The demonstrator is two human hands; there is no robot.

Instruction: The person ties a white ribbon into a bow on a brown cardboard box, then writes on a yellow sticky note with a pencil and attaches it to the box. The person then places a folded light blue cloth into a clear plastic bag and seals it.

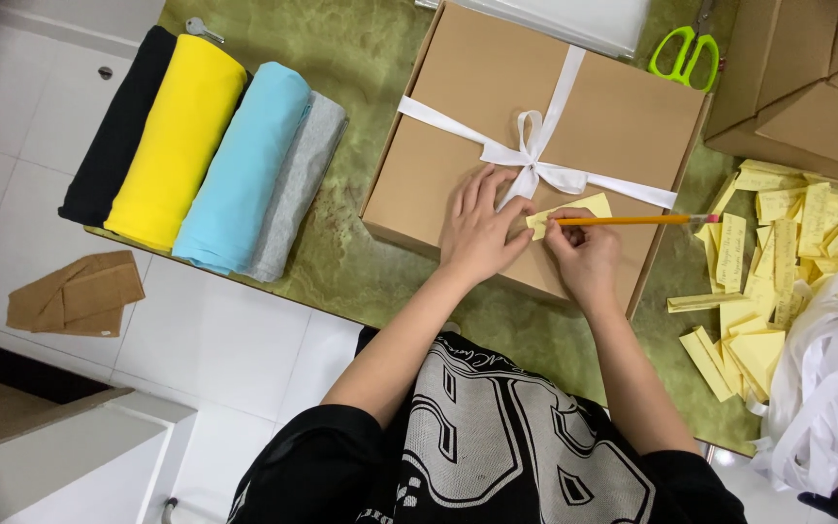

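Head view: right hand (584,254) with pencil (632,220) on yellow note (574,211)

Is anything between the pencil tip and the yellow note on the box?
Nothing visible. The right hand holds the pencil with its tip on the yellow note, which the left hand steadies beside the white ribbon bow.

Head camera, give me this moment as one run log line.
left hand flat on yellow note | right hand holds pencil, tip on note | note on ribboned cardboard box
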